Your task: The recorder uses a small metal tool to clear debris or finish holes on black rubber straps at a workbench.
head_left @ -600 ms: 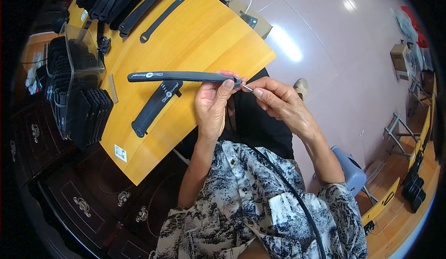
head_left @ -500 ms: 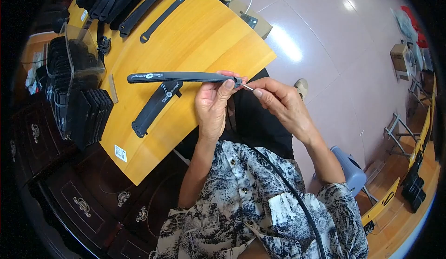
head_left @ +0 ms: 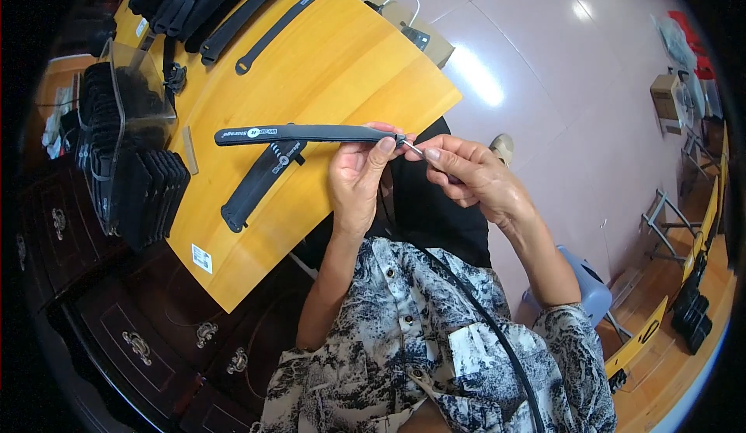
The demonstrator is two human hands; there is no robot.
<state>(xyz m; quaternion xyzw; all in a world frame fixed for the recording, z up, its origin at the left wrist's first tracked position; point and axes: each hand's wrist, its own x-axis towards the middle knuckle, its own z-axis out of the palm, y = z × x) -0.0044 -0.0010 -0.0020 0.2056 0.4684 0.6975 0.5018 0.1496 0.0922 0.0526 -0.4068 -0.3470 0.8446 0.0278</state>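
Observation:
My left hand (head_left: 356, 184) is closed on a long black strap (head_left: 303, 132) with white printing, pinching it near its right end between thumb and fingers. The strap's free end reaches left above the table; its dark edge looks layered. A thin metal rod-like tool (head_left: 413, 149) is pinched in my right hand (head_left: 482, 175), its tip at the strap's right end, beside my left fingertips. My right fingers hide the tool's other end. Below the held strap, a black strap bundle (head_left: 260, 183) lies on the yellow wooden table (head_left: 373, 52).
A single black strap (head_left: 287, 25) and piles of straps (head_left: 186, 2) lie at the table's far side. On the left stand a clear bin (head_left: 148, 103) and stacked black pieces (head_left: 159, 192). Dark drawers (head_left: 132, 316) are lower left; a grey-blue stool (head_left: 583, 281) stands right.
My right hand has turned slightly, its fingers curled more around the tool, whose shaft now shows more. The held strap has shifted a little; my left hand keeps its grip.

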